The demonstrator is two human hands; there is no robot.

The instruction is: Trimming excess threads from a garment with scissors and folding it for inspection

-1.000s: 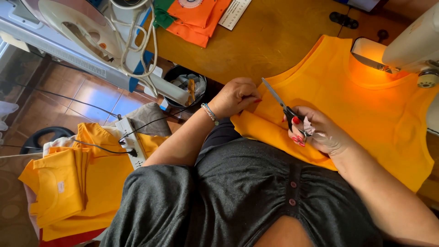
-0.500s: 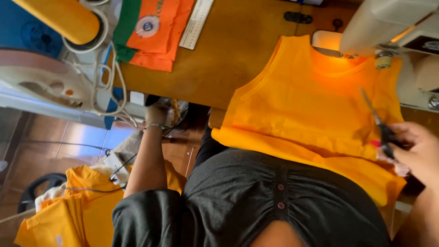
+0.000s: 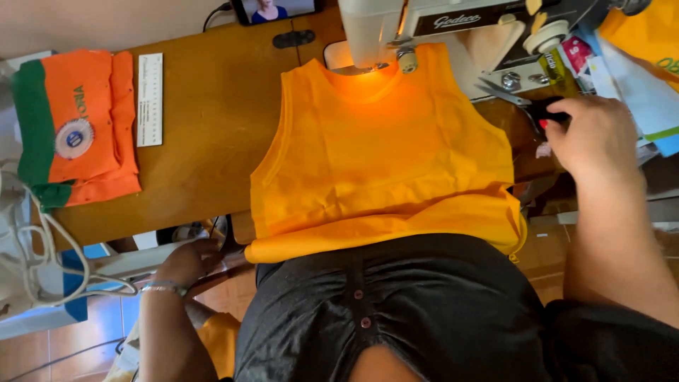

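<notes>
Our right hand grips the scissors at the surface's right edge, blades clear of the vest, which lies flat under the machine. Our left hand hangs below the front edge, fingers loosely curled, empty.

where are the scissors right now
In the head view the scissors are at the upper right, on the sewing table beside the sewing machine, with the right hand on their dark handles, just right of the orange vest.

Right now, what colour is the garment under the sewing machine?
Bright orange-yellow, plain; the sleeveless garment shows best in the head view.
</notes>
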